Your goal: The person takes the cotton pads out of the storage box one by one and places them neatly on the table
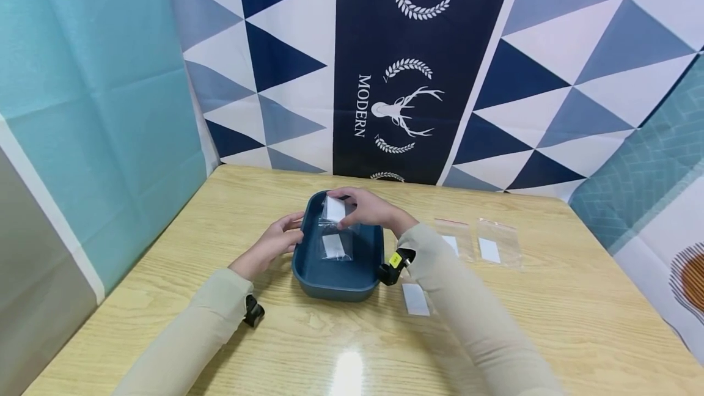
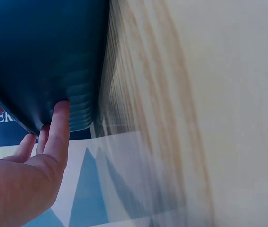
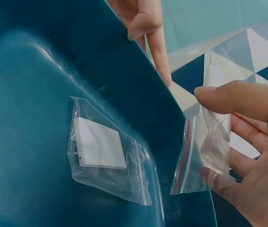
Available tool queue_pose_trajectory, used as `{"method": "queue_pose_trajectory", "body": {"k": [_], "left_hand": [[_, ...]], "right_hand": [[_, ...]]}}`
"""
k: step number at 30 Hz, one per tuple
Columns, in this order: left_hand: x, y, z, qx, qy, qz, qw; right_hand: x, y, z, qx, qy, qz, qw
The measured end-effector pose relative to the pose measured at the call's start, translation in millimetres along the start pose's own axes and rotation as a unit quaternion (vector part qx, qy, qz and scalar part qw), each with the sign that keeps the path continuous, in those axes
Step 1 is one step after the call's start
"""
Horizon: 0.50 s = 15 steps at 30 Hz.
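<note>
My right hand (image 1: 370,208) pinches a small clear zip bag (image 3: 214,127) with a white piece inside, between thumb and fingers, above the far part of a blue rectangular basin (image 1: 330,280). A red line runs along the bag's closure. Inside the basin, a second clear bag (image 3: 108,151) holding a white rectangular piece lies flat on the bottom. At the basin's left side is my left hand (image 1: 273,242). Its fairly straight fingers (image 2: 58,132) touch the outer wall, and its thumb is near the rim.
On the wooden table (image 1: 247,347), right of the basin, lie more bags with white pieces: a rear-right one (image 1: 489,249), another (image 1: 451,243) partly behind my right sleeve, and a nearer one (image 1: 415,299). A patterned cloth (image 1: 297,78) hangs behind the table.
</note>
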State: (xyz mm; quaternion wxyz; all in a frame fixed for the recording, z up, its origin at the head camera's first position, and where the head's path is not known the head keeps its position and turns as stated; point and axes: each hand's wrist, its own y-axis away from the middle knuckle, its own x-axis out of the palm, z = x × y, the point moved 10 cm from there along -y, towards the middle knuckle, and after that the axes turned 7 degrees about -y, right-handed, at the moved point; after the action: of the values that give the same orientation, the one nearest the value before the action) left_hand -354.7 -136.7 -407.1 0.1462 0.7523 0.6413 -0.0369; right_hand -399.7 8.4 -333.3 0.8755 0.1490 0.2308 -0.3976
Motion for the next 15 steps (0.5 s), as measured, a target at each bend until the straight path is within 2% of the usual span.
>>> {"method": "queue_pose_trajectory", "body": {"k": [7,15], "left_hand": [[-0.3,0.4,0.2,-0.005,-0.005,-0.007,0.9999],[1.9,3.4,-3.2,0.000,0.005,0.003,1.0000]], "right_hand": [[-3.0,12.3,6.9,-0.029,-0.015,0.001,0.9995],[-6.9,30.1,11.0,-0.047,-0.025,-0.017,0.9985]]}}
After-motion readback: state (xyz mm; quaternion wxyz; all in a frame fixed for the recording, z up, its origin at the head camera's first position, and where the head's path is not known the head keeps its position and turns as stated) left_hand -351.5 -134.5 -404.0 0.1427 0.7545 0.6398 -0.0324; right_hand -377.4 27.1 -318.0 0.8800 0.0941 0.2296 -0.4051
